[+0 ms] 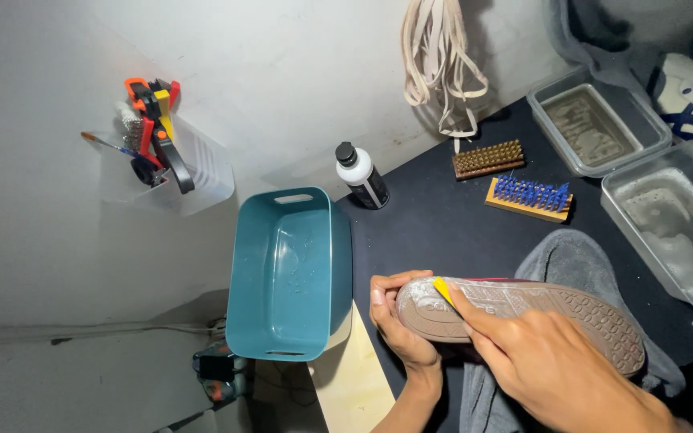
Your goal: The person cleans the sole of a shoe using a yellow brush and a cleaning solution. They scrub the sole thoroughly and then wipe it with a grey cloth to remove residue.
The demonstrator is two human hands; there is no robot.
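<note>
A shoe [539,309] lies sole-up across a grey towel [575,261], its translucent patterned sole wet and soapy at the toe end. My left hand [399,325] cups the toe of the shoe from the left and below. My right hand [551,365] rests on top of the sole and pinches a small yellow tool [442,290] against the toe area. Most of that tool is hidden under my fingers.
An empty teal plastic basin [286,273] stands left of the shoe. Behind are a white bottle with black cap [361,176], a brown-bristle brush [487,158], a blue-bristle brush [529,197], two clear trays of cloudy liquid [595,120] [671,220], hanging laces [441,60] and a wall holder with tools [158,152].
</note>
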